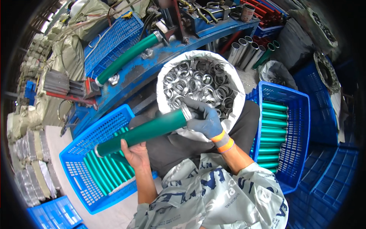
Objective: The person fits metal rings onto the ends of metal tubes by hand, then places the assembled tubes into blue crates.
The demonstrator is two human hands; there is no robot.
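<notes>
My bare left hand grips a long green tube near its lower left end, holding it slanted across my lap. My right hand, in a grey glove with an orange cuff, is closed over a silver metal ring at the tube's upper right end. Right behind that hand stands a white sack full of several silver rings.
A blue crate at my left holds several green tubes, and another blue crate at my right holds more. A blue machine bench with a green tube clamped on it runs across the back. Grey metal tubes lean behind the sack. Stacked blue crates sit lower right.
</notes>
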